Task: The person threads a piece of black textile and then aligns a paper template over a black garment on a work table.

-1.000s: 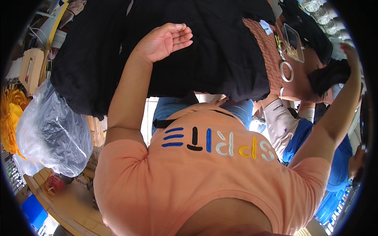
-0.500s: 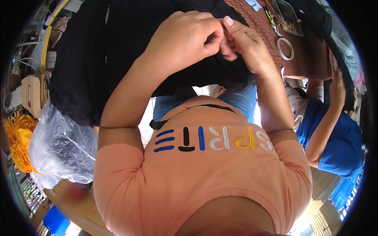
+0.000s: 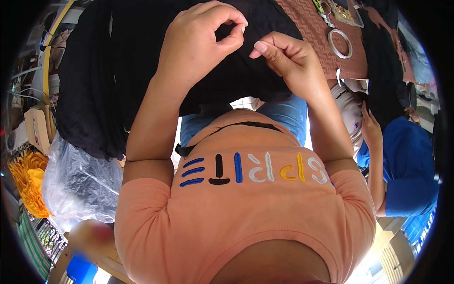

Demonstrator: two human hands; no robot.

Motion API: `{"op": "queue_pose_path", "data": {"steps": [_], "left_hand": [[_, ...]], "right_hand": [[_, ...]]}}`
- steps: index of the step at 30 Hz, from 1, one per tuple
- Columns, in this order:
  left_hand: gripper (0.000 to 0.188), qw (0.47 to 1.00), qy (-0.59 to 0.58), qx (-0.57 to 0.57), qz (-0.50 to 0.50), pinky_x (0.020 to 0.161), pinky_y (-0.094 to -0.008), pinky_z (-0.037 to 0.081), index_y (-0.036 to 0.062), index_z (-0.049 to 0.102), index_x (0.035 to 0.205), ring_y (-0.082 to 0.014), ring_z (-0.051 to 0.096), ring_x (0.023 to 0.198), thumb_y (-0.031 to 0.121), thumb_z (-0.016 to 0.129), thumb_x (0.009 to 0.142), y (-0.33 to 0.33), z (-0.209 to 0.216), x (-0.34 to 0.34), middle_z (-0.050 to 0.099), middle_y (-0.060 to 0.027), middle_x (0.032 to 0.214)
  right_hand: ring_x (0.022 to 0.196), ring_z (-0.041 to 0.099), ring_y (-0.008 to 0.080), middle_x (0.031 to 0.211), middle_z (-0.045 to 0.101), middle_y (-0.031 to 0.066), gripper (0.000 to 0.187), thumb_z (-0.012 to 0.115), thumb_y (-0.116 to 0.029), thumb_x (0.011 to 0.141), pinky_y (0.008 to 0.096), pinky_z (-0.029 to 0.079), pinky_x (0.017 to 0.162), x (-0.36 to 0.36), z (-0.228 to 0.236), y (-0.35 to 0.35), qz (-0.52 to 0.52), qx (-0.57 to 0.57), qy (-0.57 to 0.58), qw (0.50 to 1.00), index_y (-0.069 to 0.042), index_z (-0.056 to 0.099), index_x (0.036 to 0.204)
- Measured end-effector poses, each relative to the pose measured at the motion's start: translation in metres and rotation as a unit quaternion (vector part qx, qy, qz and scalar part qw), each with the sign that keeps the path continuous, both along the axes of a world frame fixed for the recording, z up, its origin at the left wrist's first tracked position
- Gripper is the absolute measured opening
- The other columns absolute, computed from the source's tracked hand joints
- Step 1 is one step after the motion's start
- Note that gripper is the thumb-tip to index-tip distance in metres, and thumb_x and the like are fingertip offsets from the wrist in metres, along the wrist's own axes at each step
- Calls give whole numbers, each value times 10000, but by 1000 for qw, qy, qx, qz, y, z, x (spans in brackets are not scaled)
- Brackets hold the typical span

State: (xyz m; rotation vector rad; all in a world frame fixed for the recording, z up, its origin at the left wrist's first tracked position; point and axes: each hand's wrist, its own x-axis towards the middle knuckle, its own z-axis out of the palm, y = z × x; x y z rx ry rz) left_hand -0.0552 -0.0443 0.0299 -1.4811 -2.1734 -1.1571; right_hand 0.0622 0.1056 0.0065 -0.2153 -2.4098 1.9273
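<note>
Black cloth [image 3: 142, 57] is spread over the table and hangs down toward my lap. Above it, my left hand [image 3: 201, 40] is closed in a pinch, thumb and forefinger meeting in a ring. My right hand [image 3: 295, 61], lower and to the right, also pinches, its thumb pressed against the forefinger. A small gap lies between the two sets of fingertips. Whatever either pinch holds, if anything, is too fine to make out against the black.
On the brown patterned table cover [image 3: 309, 23] at right lie a white ring-shaped roll [image 3: 340, 43], green-handled snips [image 3: 324, 12] and a clear container [image 3: 347, 14]. A person in a blue shirt [image 3: 409, 165] works at far right. Clear plastic [image 3: 82, 180] and yellow cloth [image 3: 30, 182] stand left.
My hands were together and have drawn apart, the left moving up and left, the right slightly down. The co-worker's arm at the right has lowered.
</note>
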Motion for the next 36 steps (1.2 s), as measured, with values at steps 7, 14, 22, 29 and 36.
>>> {"op": "queue_pose_path", "data": {"steps": [7, 14, 22, 29, 36], "left_hand": [[133, 999, 18, 6, -33, 657, -331, 456, 85, 602, 760, -233, 603, 724, 62, 689, 663, 6, 4, 3, 624, -41, 782], [150, 998, 28, 29, 47, 682, -312, 465, 79, 619, 799, -227, 611, 744, 36, 680, 669, 11, -3, 4, 634, -49, 808], [153, 857, -469, 204, -65, 773, -230, 481, 19, 654, 959, -132, 621, 869, 113, 634, 840, 15, -31, 6, 658, -53, 918], [236, 830, -525, 145, -119, 811, -221, 489, -19, 654, 1015, -130, 636, 848, 140, 647, 841, 9, -25, 17, 676, -102, 903], [218, 816, -541, 170, -114, 800, -227, 494, -13, 669, 985, -126, 634, 845, 146, 655, 836, 15, -31, 17, 677, -97, 911]], "right_hand": [[505, 358, 33, 555, 426, -37, 271, 557, -316, 910, 189, 273, 468, -7, 4, -1, -17, -154, 4, 988, -64, 651, 945], [515, 328, 12, 550, 429, -54, 203, 567, -248, 909, 179, 262, 464, -6, -15, -9, -72, -21, 132, 988, -74, 670, 886], [503, 305, 0, 553, 397, -88, 200, 555, -215, 919, 170, 225, 454, -7, -12, -14, -137, -43, 167, 975, -50, 667, 905], [530, 366, 9, 583, 461, -67, 201, 557, -228, 917, 169, 291, 472, -3, -12, -14, -127, -95, 139, 978, -61, 667, 899], [517, 346, 6, 580, 447, -73, 193, 551, -208, 921, 170, 261, 460, -2, -14, -17, -114, -102, 140, 978, -50, 661, 914]]}}
